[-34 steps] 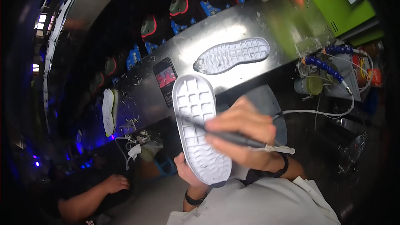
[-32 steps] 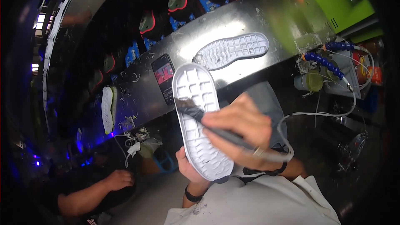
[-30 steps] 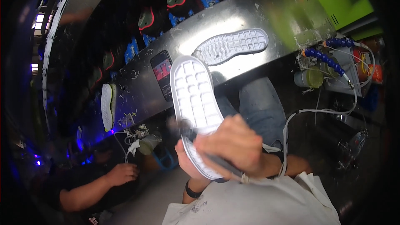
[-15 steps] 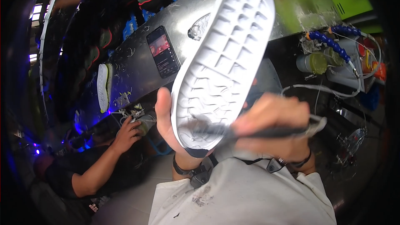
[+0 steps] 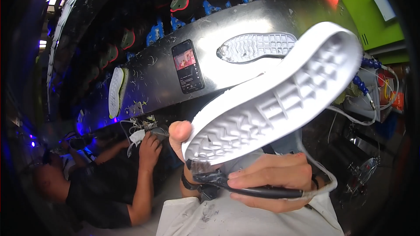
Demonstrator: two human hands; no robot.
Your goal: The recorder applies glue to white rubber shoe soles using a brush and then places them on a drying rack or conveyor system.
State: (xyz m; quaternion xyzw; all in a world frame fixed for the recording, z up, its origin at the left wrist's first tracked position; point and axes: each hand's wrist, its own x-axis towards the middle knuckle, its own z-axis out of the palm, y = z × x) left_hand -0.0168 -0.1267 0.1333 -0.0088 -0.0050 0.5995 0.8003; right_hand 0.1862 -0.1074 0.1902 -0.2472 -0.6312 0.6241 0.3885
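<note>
My left hand (image 5: pixel 179 134) grips the near end of a white shoe sole (image 5: pixel 262 105), its thumb over the side wall. The sole is tilted, with its ridged, gridded inner face toward me and its far end raised to the right. My right hand (image 5: pixel 275 175) is closed around a black-handled brush (image 5: pixel 262 191), which has a pale tube (image 5: pixel 329 188) running from its rear end. The brush's bristles touch or nearly touch the sole's near end, where a dark patch shows; exact contact is hard to make out.
Another sole (image 5: pixel 258 46) lies on the metal table (image 5: pixel 232 22), near a phone (image 5: pixel 188 66) with a lit screen. A smaller sole (image 5: pixel 116 91) stands farther left. A co-worker (image 5: pixel 100 188) works at left. Blue jointed hoses (image 5: pixel 359 85) stand at right; a shoe rack lines the back.
The sole has swung clockwise, its far end moving right and down and tilting, uncovering the sole on the table. The brush has moved lower, to the sole's near tip.
</note>
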